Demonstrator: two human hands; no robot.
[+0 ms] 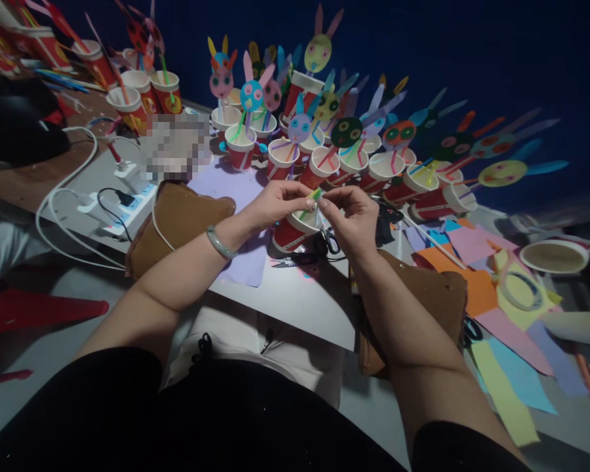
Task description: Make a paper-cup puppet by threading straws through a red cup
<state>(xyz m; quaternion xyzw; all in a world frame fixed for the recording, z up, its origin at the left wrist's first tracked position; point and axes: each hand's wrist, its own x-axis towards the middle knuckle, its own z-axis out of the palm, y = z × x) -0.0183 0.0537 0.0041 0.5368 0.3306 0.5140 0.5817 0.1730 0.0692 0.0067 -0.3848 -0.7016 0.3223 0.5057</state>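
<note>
Above a red paper cup [290,236] with a white rim, my left hand [288,200] pinches a small green and yellow strip [316,195]. My right hand [351,213] is closed at the fingertips right beside it; a pale sliver shows between the two hands, too small to name. Inside the cup a bit of green shows below my fingers. Small scissors [295,262] with dark handles lie on the table just in front of the cup, under my hands.
Red cups carrying paper rabbit heads [299,128] crowd the back. Brown pads [184,219] lie on either side. A power strip [132,210] with white cables is at left. Coloured paper [476,249] and a tape roll [521,292] lie at right.
</note>
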